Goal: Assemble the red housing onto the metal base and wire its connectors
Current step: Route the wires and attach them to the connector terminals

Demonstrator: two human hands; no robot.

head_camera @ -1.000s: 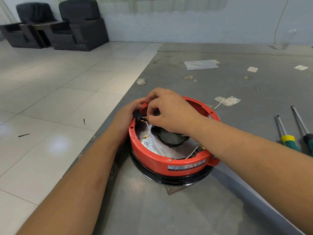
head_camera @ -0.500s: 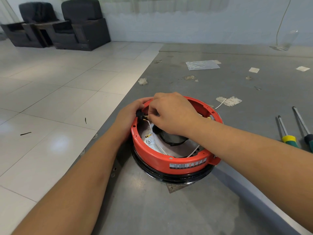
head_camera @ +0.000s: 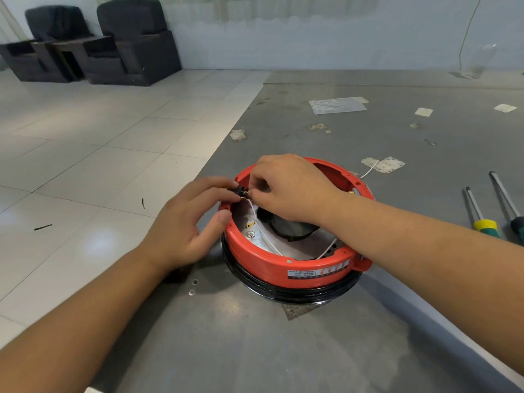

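Since the frame half a second back, the left hand (head_camera: 181, 225) has pulled out from behind the housing's left wall and now shows in full, wrist swung out over the table's left edge. Its fingers are spread and only lightly bent: fingertips pinch the small black connector (head_camera: 237, 190) at the top-left of the rim, thumb pressed against the outside of the red housing (head_camera: 272, 265) lower down. The housing sits near the left edge of the grey table (head_camera: 226, 350), seated over a black ring (head_camera: 283, 295), with the metal base (head_camera: 262, 239) showing inside it. A white wire (head_camera: 263, 232) runs across that plate from the connector toward the near wall, and a loose brass terminal (head_camera: 249, 224) lies beside a screw. The right hand (head_camera: 292, 188) reaches over the far rim, about where it was, fingers curled tight, tips pinching the brass end of the wire right at the black connector; whether it is seated cannot be told. A black round part (head_camera: 286, 228) sits under that palm. Two screwdrivers (head_camera: 482, 219) lie near the table's right edge, well apart from the housing.
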